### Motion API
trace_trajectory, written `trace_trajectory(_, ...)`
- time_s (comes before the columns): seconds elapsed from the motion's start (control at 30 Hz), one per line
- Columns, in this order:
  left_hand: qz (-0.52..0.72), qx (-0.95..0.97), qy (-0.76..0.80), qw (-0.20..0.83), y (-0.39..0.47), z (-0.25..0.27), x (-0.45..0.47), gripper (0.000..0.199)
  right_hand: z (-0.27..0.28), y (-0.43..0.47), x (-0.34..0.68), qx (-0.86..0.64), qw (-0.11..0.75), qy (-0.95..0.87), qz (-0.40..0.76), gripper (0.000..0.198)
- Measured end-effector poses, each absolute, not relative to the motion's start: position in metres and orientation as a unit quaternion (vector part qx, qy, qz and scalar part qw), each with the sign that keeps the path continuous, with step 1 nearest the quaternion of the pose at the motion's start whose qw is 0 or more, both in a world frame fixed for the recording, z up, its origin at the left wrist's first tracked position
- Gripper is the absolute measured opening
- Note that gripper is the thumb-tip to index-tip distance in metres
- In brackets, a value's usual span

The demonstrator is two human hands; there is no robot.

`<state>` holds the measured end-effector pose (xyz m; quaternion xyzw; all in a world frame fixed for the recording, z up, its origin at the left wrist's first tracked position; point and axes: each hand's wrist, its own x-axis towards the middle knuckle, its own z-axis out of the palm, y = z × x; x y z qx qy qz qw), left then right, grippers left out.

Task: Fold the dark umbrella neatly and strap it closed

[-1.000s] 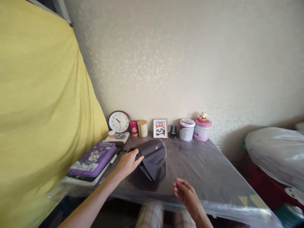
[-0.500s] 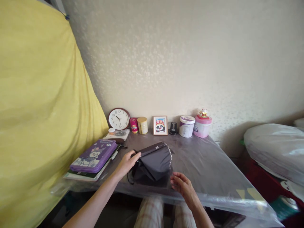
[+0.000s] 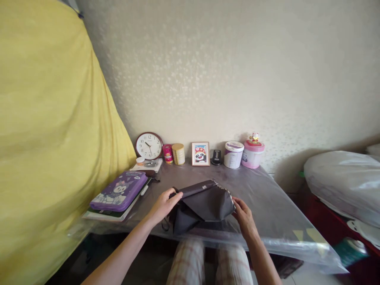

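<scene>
A dark grey folding umbrella [image 3: 208, 202] is held just over the near part of the table, its loose fabric hanging in folds. My left hand [image 3: 164, 204] grips its left end, thumb on top, with a black wrist strap dangling below. At the opposite end, my right hand [image 3: 244, 217] pinches the fabric edge by its light patterned trim. The fingertips of my right hand are partly hidden behind the cloth.
A purple cartoon case [image 3: 118, 192] lies on books at the left. Along the wall stand a clock [image 3: 149, 145], a pink can [image 3: 168, 153], a yellow can [image 3: 178, 154], a panda picture frame [image 3: 200, 153] and two tubs. Clear plastic covers the table [image 3: 261, 206].
My right hand has moved up and right and taken hold of the umbrella's fabric edge. The umbrella has shifted right and its fabric is spread wider. My left hand keeps its grip.
</scene>
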<state>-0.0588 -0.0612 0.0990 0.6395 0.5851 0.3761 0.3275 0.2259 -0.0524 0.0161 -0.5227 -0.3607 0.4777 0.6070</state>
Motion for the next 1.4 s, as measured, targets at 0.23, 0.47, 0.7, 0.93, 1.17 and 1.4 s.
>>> trace_trajectory(0.23, 0.438, 0.444, 0.495, 0.605, -0.047, 0.113, -0.07, 0.039, 0.001, -0.06, 0.222, -0.469, 0.601, -0.3, 0.574, 0.04)
trace_trajectory(0.47, 0.425, 0.345, 0.422, 0.722, -0.038, 0.133, -0.078, 0.039, 0.002, -0.06, 0.209, -0.397, 0.582, -0.285, 0.649, 0.034)
trace_trajectory(0.7, 0.415, 0.323, 0.424, 0.738, -0.041, 0.131, -0.073, 0.039, 0.031, -0.069, 0.202, -0.317, 0.571, -0.266, 0.709, 0.037)
trace_trajectory(0.93, 0.43, 0.363, 0.452, 0.692, -0.04, 0.122, -0.068, 0.038, 0.061, -0.065, 0.209, -0.35, 0.623, -0.313, 0.626, 0.031)
trace_trajectory(1.17, 0.439, 0.605, 0.571, 0.341, -0.05, 0.109, -0.054, 0.033, 0.029, -0.066, 0.234, -0.487, 0.578, -0.364, 0.544, 0.035)
trace_trajectory(1.4, 0.129, 0.893, 0.42, -0.102, -0.068, 0.059, -0.059, 0.008, 0.009, -0.062, 0.253, -0.515, 0.598, -0.352, 0.504, 0.042)
